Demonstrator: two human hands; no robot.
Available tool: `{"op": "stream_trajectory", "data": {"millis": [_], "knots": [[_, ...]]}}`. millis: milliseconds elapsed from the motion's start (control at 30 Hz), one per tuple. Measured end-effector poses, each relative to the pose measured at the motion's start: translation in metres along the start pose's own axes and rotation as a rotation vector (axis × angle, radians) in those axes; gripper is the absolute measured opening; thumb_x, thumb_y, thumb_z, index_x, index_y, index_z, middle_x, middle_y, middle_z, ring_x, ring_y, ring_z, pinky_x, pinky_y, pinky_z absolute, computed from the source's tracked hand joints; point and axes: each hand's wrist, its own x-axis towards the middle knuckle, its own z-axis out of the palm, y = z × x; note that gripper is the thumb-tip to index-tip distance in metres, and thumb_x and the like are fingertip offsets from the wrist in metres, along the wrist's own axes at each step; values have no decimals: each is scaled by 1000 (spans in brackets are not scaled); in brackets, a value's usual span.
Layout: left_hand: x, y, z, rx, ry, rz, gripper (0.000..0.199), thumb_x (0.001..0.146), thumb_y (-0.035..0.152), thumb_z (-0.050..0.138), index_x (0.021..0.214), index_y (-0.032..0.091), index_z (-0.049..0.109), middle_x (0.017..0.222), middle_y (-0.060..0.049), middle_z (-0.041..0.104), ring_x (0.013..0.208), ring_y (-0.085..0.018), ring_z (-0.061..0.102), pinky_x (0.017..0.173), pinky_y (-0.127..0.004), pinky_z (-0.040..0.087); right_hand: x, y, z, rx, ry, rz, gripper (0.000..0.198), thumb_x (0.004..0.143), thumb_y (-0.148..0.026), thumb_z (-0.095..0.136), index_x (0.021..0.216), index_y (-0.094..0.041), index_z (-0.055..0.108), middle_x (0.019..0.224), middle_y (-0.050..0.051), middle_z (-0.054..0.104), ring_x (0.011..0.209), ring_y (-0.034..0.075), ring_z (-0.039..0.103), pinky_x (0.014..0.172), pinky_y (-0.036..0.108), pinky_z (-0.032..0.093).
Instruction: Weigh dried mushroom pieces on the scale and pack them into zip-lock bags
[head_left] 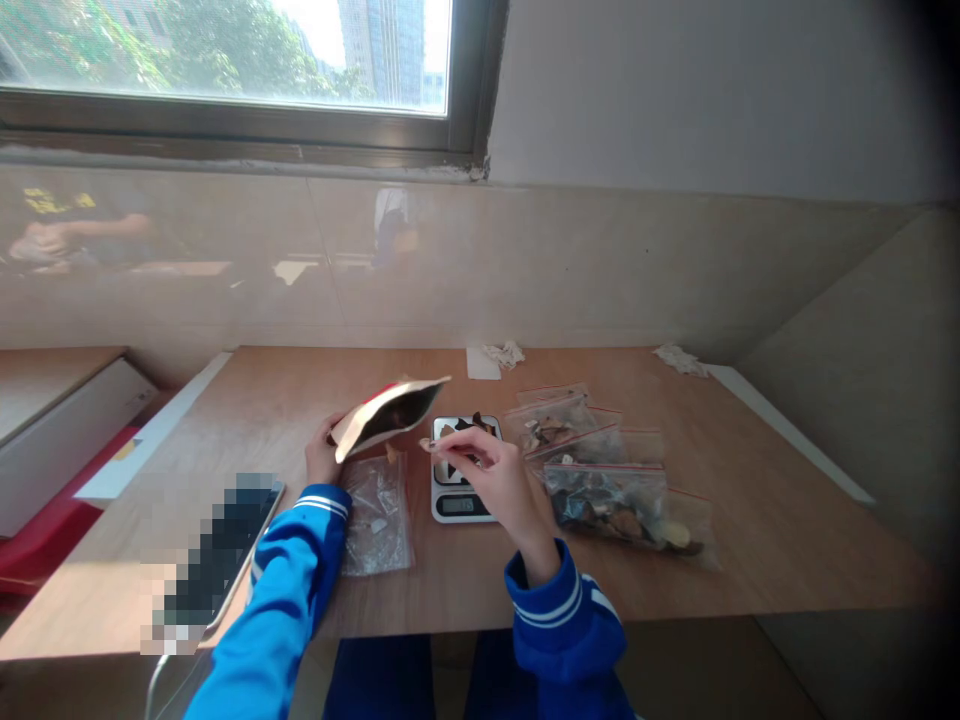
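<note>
My left hand [322, 455] is closed on a brown paper pouch [386, 410], tilted with its open mouth toward the right. Between the thumb and fingertips of my right hand [491, 475] is a small pale dried piece [427, 444], held just beside the pouch's mouth. Below that hand stands a small white digital scale [450, 508] with dark dried pieces [478, 424] on its tray. The hand hides part of the tray and display. A clear zip bag [379, 520] lies flat under the pouch, with a few small bits on it or in it.
Several zip bags of dried pieces [615, 510] overlap to the right of the scale. Crumpled tissue [504, 354] and a white paper lie at the back, more tissue [681, 360] at back right. A blurred tablet-like device [225, 550] with a cable lies at left.
</note>
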Motion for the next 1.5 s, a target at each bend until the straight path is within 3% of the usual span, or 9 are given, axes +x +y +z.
{"op": "stream_trajectory", "data": {"millis": [133, 267, 433, 700, 967, 1100, 1267, 1367, 1500], "knots": [[8, -15, 2, 84, 12, -48, 46, 65, 40, 65, 101, 12, 69, 97, -11, 72, 92, -30, 65, 86, -39, 50, -5, 40, -18, 66, 218, 126, 16, 80, -33, 68, 86, -19, 70, 90, 5, 73, 84, 18, 69, 80, 31, 55], [11, -22, 3, 87, -13, -52, 50, 68, 45, 66, 106, 13, 68, 98, -10, 72, 91, -27, 65, 82, -37, 51, -3, 76, -31, 3, 313, 164, 17, 77, -34, 68, 83, -17, 68, 88, 6, 74, 84, 19, 69, 82, 34, 55], [11, -23, 3, 95, -14, -51, 52, 68, 49, 66, 107, 14, 68, 98, -10, 72, 89, -26, 65, 81, -36, 51, 3, 91, -30, -78, 239, 160, 17, 79, -35, 66, 83, -18, 68, 88, 6, 74, 84, 20, 70, 82, 35, 55], [11, -26, 3, 113, -19, -30, 56, 69, 52, 67, 110, 14, 67, 100, -10, 71, 90, -26, 65, 82, -37, 51, 13, 94, -3, -106, 110, 138, 15, 81, -32, 61, 85, -20, 68, 86, 5, 73, 80, 19, 69, 75, 31, 54], [11, -27, 4, 77, -14, -65, 59, 65, 52, 70, 111, 16, 67, 104, -10, 71, 90, -26, 66, 83, -37, 52, 15, 94, 6, -548, 115, 18, 14, 84, -27, 57, 78, -24, 69, 91, 5, 70, 97, 24, 59, 90, 42, 42], [10, -26, 4, 92, -18, -64, 58, 66, 52, 69, 111, 15, 68, 101, -11, 71, 89, -27, 66, 80, -38, 52, 7, 89, -12, -511, 228, -73, 12, 85, -27, 57, 84, -22, 67, 98, 7, 67, 95, 22, 57, 88, 36, 43], [11, -26, 4, 82, -26, -63, 57, 66, 52, 69, 111, 15, 67, 101, -10, 71, 88, -27, 66, 80, -37, 52, -17, 100, -56, -586, 367, 25, 16, 87, -31, 53, 88, -19, 64, 88, 6, 64, 77, 20, 55, 75, 33, 45], [11, -26, 4, 84, -23, -64, 57, 67, 52, 69, 111, 16, 67, 103, -10, 71, 89, -26, 66, 82, -37, 52, -26, 111, -72, -684, 332, 71, 19, 87, -32, 51, 86, -18, 64, 86, 7, 63, 79, 22, 54, 77, 36, 45], [10, -22, 3, 92, -27, -77, 58, 66, 53, 69, 111, 15, 67, 102, -10, 71, 90, -27, 66, 82, -37, 52, -27, 116, -71, -824, 206, 50, 22, 89, -27, 47, 89, -20, 68, 91, 9, 61, 89, 25, 54, 84, 41, 44]]}}
